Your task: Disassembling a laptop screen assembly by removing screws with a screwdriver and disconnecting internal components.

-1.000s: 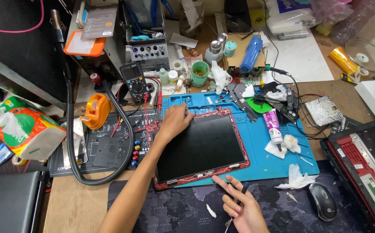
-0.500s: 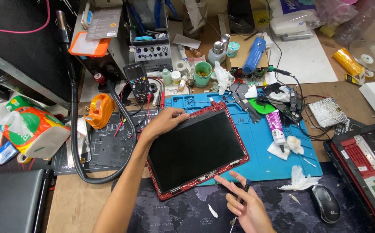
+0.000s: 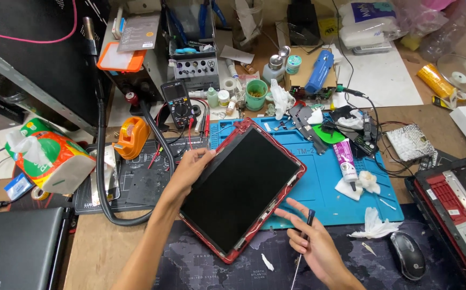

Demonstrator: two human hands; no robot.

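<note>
Left hand (image 3: 190, 169): fingers clamped on the upper-left long edge of the tablet.
Tablet (image 3: 242, 188): dark screen in a red frame, tilted, long axis running lower-left to upper-right, half over the blue work mat (image 3: 346, 207).
Right hand (image 3: 312, 244): at the lower-right edge, fingers loosely curled around a thin screwdriver (image 3: 303, 247).
In the way: glue tube (image 3: 346, 161), tissue scraps.

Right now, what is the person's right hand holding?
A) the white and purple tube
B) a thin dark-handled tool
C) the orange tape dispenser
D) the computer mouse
B: the right hand grips a thin dark-handled tool just below the red-framed tablet, while the tube, mouse and tape dispenser lie untouched on the bench.
</note>
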